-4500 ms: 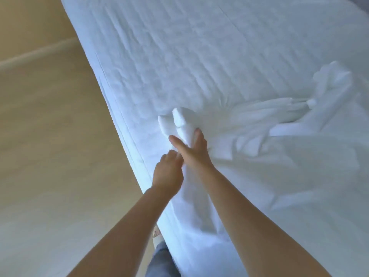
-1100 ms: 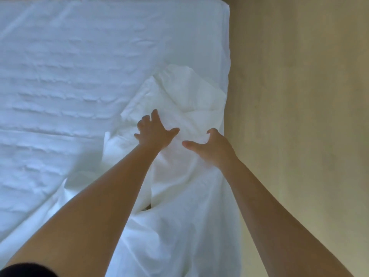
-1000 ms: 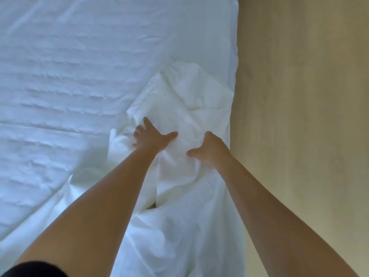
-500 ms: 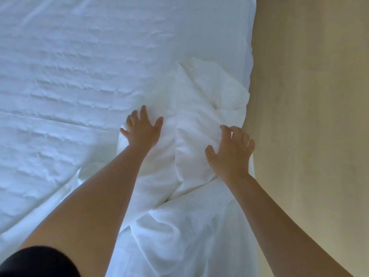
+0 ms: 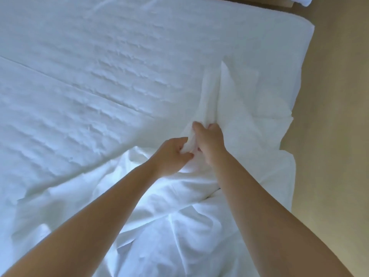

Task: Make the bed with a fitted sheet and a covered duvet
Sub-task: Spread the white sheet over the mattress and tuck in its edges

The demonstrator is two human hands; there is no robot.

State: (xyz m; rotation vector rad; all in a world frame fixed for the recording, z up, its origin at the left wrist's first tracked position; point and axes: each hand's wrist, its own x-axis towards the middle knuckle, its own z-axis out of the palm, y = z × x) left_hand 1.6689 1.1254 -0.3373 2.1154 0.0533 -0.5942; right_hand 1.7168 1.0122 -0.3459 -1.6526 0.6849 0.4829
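- Fingers (image 5: pixel 184 155) of the left hand (image 5: pixel 169 154) are curled, thumb on top, pinching a bunched fold of the white sheet (image 5: pixel 179 226).
- Right hand (image 5: pixel 211 142) sits just beside the left, almost touching it; its fingers are curled too and grip the same gathered fold from the other side.
- From the two hands a raised ridge (image 5: pixel 211 92) of cloth runs away across the bed, ending in a pointed peak.
- Most of the sheet lies crumpled in loose folds on the near right part of the bed, under and between both bare forearms, and it reaches the right-hand edge of the mattress (image 5: pixel 99 66).
- On the left and far side the mattress top shows rows of quilted puckers and one long straight crease running diagonally across it.
- Its far right corner is rounded and uncovered by the loose sheet.
- A tan floor (image 5: pixel 339 136) runs along the right of the bed.
- At the top right corner a small white object (image 5: pixel 302 0) is cut off by the frame edge, too cropped to identify.
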